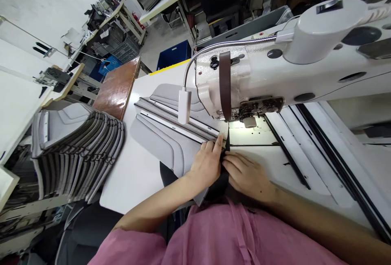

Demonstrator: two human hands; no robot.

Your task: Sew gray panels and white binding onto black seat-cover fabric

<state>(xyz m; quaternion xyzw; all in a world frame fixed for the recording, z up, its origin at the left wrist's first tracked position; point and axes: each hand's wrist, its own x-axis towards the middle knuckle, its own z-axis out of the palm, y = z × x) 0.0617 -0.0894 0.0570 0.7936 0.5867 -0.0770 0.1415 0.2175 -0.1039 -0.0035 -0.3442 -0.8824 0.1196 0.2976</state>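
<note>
A grey padded fabric panel (157, 142) with stitched curves and pale strips along its middle lies on the white sewing table under the machine's left side. My left hand (207, 163) presses on the panel's near right end, index finger stretched along it, other fingers curled, gripping the edge. Close beside it, my right hand (247, 175) has its fingers together at the panel's dark edge; their tips are partly hidden. The sewing machine head (244, 77) stands just beyond both hands, its needle area lit. Black material (221, 185) hangs below my hands.
A tall stack of similar grey panels (76, 151) stands at the left. Long white and black strips (314, 151) lie at the right of the machine bed. A brown board (117, 86) adjoins the table, and a blue bin (174, 54) sits behind it.
</note>
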